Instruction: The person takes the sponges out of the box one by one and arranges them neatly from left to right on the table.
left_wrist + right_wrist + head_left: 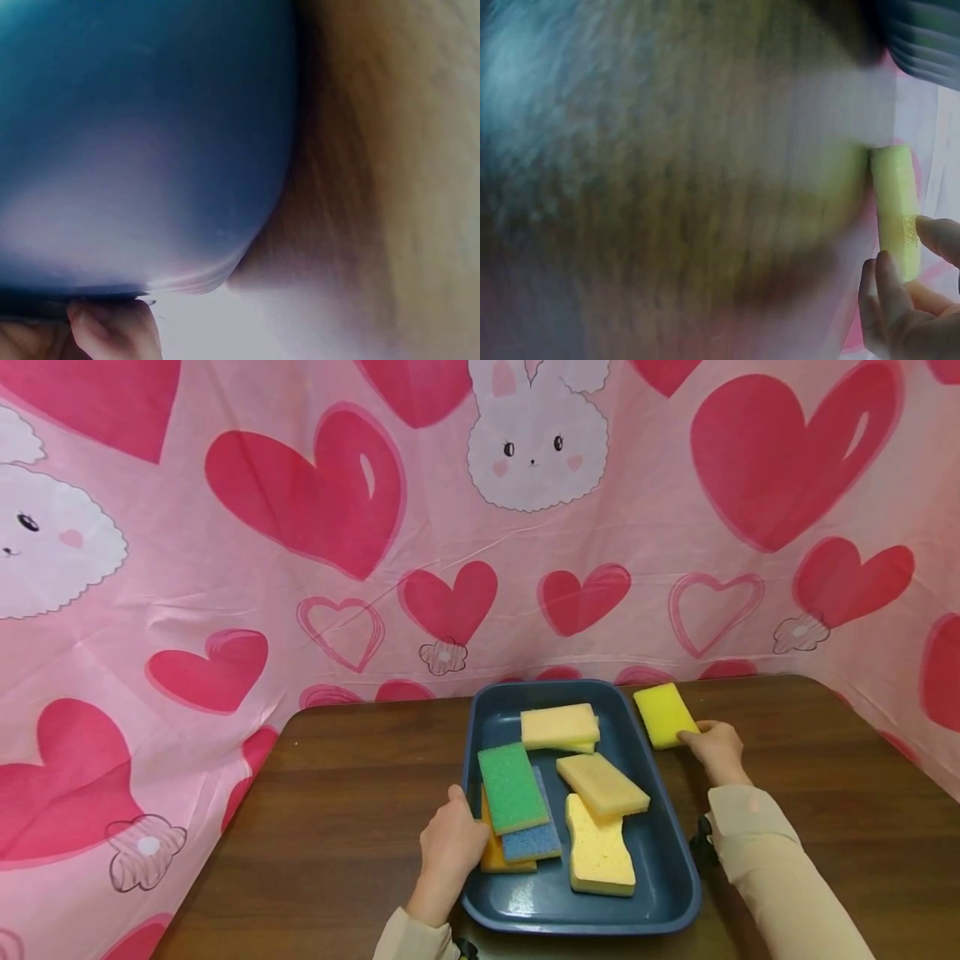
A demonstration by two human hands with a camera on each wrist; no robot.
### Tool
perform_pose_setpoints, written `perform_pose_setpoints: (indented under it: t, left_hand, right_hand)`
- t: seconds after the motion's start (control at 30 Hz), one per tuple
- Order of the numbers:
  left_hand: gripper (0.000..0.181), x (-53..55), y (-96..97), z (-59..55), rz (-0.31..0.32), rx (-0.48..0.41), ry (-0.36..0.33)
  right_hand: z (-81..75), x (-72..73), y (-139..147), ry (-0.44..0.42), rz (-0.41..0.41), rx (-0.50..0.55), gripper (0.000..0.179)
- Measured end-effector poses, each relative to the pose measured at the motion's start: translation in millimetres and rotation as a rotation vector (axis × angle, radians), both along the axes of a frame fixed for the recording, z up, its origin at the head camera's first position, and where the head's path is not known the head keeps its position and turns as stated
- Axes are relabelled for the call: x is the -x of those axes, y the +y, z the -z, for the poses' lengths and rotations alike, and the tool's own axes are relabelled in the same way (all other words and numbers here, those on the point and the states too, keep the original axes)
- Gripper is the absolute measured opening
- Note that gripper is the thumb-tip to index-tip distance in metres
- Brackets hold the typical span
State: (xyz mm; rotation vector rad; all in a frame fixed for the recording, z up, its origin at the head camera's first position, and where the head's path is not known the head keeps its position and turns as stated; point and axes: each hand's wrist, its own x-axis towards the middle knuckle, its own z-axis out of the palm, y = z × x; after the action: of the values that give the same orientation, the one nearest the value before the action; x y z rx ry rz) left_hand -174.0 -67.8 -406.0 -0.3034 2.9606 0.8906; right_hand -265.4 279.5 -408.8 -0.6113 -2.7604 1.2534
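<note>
Yellow sponge (666,716) was just right of tray's (660,877) far end — right hand (716,750) pinched its near edge, thumb opposite fingers. Left hand (452,839) gripped tray's left rim. Light pinch seemed wise — sponge probably squashed easily.

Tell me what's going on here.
A person's right hand pinches a bright yellow sponge just outside a blue tray, beside its right rim near the far end. The left hand holds the tray's left side. Inside, a green sponge overlaps a blue one on the left; more sponges lie at the back and right.
</note>
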Motion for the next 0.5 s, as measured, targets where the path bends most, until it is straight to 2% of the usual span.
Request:
perform_pose_setpoints:
  t: [0.3,0.5]
  left_hand:
    - [0.046,-0.5,0.3,-0.6,0.006,-0.003,0.006]
    - [0.037,-0.2,0.2,0.4,-0.002,0.016,0.011]
  right_hand:
    - [-0.4,-1.8,3.9,-0.049,-0.024,-0.031,0.056]
    - [3.0,0.1,6.3,-0.057,-0.043,-0.05,0.055]
